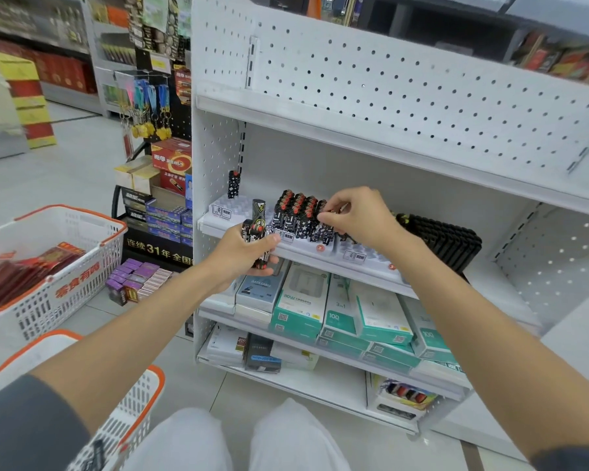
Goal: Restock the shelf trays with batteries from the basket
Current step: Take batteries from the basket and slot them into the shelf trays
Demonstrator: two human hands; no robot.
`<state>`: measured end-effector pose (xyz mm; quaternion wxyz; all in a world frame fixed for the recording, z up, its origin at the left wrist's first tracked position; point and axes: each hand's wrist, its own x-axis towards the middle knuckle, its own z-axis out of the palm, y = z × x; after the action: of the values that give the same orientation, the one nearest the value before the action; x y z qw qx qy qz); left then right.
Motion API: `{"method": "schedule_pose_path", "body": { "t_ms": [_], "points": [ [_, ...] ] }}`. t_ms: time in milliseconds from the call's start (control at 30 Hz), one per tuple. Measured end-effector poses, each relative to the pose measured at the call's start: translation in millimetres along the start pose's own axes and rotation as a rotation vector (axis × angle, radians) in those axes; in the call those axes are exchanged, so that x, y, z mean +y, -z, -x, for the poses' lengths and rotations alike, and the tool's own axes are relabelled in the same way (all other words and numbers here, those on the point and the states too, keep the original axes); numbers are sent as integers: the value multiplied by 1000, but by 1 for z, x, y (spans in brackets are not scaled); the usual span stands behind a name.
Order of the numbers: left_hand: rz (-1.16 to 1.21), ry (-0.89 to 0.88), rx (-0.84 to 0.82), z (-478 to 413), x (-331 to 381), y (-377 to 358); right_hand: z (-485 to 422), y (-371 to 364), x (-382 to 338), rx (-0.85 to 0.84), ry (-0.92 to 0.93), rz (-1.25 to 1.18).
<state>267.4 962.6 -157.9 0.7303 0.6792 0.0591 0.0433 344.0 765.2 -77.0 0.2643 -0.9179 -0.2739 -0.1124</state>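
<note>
One view only, so no overlap with a second view. Head-worn wide-angle, aimed forward and down. The shelf unit (388,96) is seen from close range and slightly from its left; its edges are bowed by the lens. Forearms are framed entering from the bottom corners. The left hand (242,256), gripping batteries (257,232), and the right hand (357,215), pinching one battery (322,212) at the tray (320,248), are caught near centre. Knees (286,436) are seen at the bottom edge. The near basket (143,396) is cropped at lower left. The aisle floor (65,171) and distant racks at upper left are blurred.
</note>
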Motion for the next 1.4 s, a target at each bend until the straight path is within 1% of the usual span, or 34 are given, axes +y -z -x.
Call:
{"method": "schedule_pose_path", "body": {
  "t_ms": [200, 433, 567, 633, 800, 867, 933, 967, 1033, 1100, 1133, 1200, 1300, 1400],
  "points": [
    [25, 6, -83, 4, 0, -4, -4, -17, 3, 94, 112, 77],
    [37, 48, -124, 2, -5, -1, -1, -21, 10, 118, 175, 149],
    [124, 73, -97, 2, -4, 0, 2, -18, 8, 87, 201, 188],
    [174, 87, -70, 1, -3, -1, 3, -15, 8, 57, 176, 199],
    [139, 56, -65, 5, -2, -5, 8, -9, 8, 3, 129, 208],
    [149, 46, -74, 7, 1, -8, 11, -8, 4, 34, 137, 151],
    [194, 47, -99, 8, 6, -11, 15, -8, -3, 76, 114, -2],
    [215, 42, -113, 9, 9, -12, 17, -9, -6, 56, 89, -111],
    [214, 19, -137, 10, 17, -16, 20, -10, -14, -73, 42, -324],
    [179, -1, -158, 11, 23, -21, 21, -9, -17, -182, 32, -431],
    [170, -6, -168, 12, 26, -24, 21, -8, -17, -196, 40, -448],
    [192, -4, -184, 12, 29, -26, 21, -4, -16, -157, 46, -499],
    [258, 18, -194, 12, 31, -25, 22, 4, -7, -63, -3, -641],
    [251, 17, -156, 12, 33, -28, 24, 8, 2, -56, -60, -734]
  ]
}}
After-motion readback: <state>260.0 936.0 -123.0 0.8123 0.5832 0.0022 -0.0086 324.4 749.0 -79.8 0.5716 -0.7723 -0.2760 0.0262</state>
